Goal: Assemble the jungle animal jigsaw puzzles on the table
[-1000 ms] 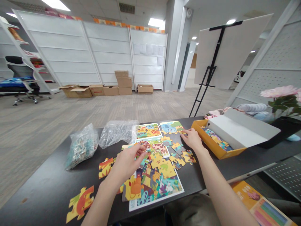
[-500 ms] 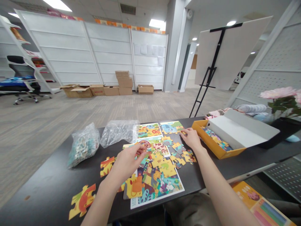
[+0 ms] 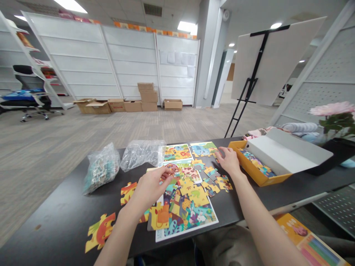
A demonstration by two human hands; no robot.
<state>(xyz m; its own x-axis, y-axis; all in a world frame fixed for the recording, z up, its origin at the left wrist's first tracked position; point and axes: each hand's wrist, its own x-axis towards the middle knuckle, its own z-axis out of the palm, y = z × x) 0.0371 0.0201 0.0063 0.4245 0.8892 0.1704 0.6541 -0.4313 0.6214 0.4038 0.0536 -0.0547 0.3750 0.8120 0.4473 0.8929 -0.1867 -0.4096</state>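
Observation:
My left hand (image 3: 149, 186) hovers over the colourful jigsaw pieces (image 3: 191, 188) spread on the black table (image 3: 55, 218), thumb and fingers pinched on a small piece near the red barn picture. My right hand (image 3: 229, 160) rests farther back beside the orange box (image 3: 259, 173), fingers curled on a piece at the edge of the puzzle cards (image 3: 203, 149). A partly assembled puzzle sheet (image 3: 185, 218) lies near the table's front edge.
Two clear plastic bags (image 3: 102, 168) of pieces sit at the back left of the table. Loose orange pieces (image 3: 100, 231) lie at the front left. A grey lid (image 3: 283, 149) leans in the orange box; pink flowers (image 3: 332, 111) stand at right. An easel (image 3: 249, 85) stands behind.
Both hands have stayed nearly in place over the puzzle pieces; the view has shifted slightly, and my right hand has edged a little farther back.

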